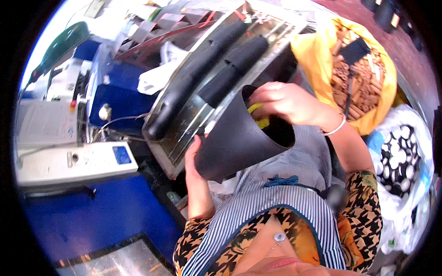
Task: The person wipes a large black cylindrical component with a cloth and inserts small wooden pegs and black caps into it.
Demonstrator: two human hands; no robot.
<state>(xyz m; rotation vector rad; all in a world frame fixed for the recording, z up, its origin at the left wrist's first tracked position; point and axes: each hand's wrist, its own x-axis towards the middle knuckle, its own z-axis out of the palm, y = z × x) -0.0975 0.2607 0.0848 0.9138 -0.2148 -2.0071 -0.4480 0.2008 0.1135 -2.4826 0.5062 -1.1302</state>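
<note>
My left hand grips the outside of a large black cone-shaped tube and holds it tilted against my striped apron. My right hand reaches over the cone's open mouth, its fingers curled at the rim around a small yellow piece just inside. Right behind the cone a metal tray slopes upward, with two long black cylinders lying in it.
A blue machine with a white control box and a small blue screen stands at the left. At the right are a yellow bag of brown cardboard tubes and a white bag of black-and-white spools. Paper scraps lie behind the tray.
</note>
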